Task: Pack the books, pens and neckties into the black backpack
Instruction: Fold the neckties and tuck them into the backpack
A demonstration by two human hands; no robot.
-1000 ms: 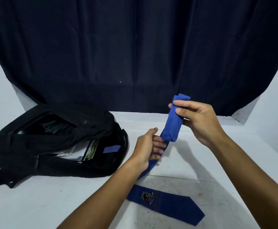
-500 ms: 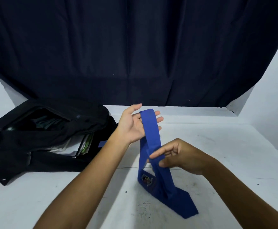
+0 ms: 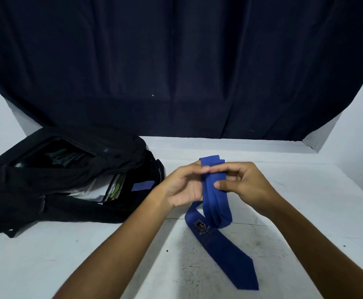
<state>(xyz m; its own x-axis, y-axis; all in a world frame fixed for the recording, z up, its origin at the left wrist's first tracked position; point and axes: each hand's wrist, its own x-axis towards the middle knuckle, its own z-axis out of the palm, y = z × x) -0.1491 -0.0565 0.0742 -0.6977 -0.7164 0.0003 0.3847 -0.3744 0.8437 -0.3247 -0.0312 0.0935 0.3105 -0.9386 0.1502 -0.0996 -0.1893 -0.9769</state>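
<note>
since half a second ago, raised and doubled again: blue necktie (image 3: 216, 190) pinched between left hand (image 3: 184, 186) and right hand (image 3: 243, 184), tail on table (image 3: 305, 201); soft, limp; best held at folds; black backpack (image 3: 68, 182) open alongside

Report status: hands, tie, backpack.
Both hands, left and right, grip folded blue necktie; wide end trails on table. Black backpack open at left, books inside. Nothing in the way.

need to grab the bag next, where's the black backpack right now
In the head view the black backpack lies open on the white table at the left, just left of the left hand.
</note>
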